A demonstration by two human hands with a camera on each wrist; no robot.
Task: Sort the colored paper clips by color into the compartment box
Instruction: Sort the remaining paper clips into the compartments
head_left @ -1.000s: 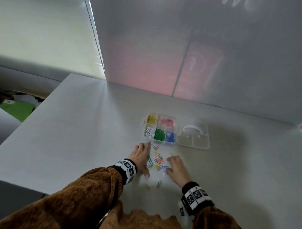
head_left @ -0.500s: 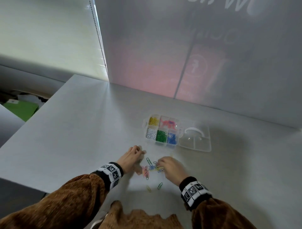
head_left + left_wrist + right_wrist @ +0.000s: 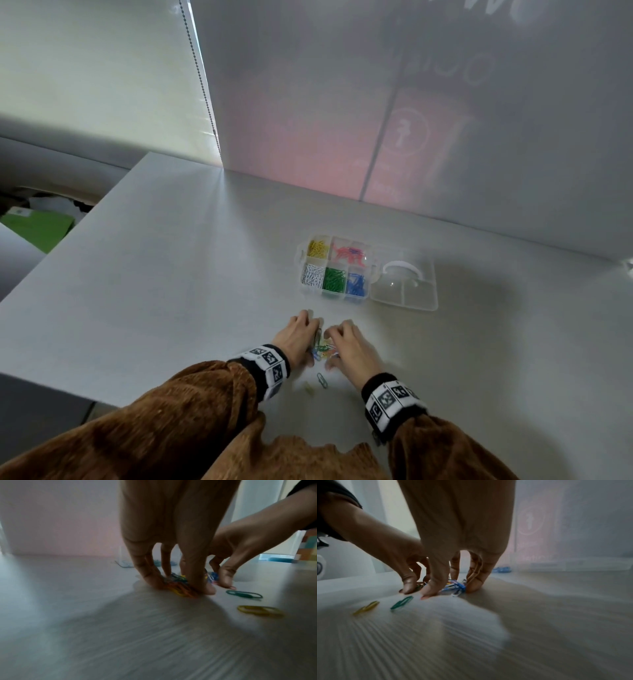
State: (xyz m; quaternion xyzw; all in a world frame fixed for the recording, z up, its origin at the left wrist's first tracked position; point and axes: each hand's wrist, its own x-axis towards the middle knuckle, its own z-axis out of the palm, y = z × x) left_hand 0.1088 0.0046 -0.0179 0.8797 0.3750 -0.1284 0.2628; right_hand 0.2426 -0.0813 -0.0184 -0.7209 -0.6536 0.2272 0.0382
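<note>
A small heap of mixed colored paper clips [image 3: 322, 350] lies on the table between my two hands. My left hand [image 3: 301, 334] has its fingertips down on the orange and yellow side [image 3: 178, 591], with fingers and thumb curled round it. My right hand [image 3: 346, 346] closes thumb and fingers round the blue clips [image 3: 453, 586]. A loose green clip [image 3: 322, 379] and a yellow clip [image 3: 308, 389] lie nearer to me, outside both hands. Beyond the hands stands the clear compartment box [image 3: 300, 270], holding yellow, pink, white, green and blue clips.
The box's clear lid [image 3: 404, 287], with a white handle, lies open flat to the right of the box. A frosted wall panel [image 3: 376, 137] rises behind the table. The table's left edge [image 3: 68, 246] drops off to a lower area.
Both hands have drawn back toward me and moved together, raking the scattered clips into one tight heap. The fingers went from spread to curled round the heap.
</note>
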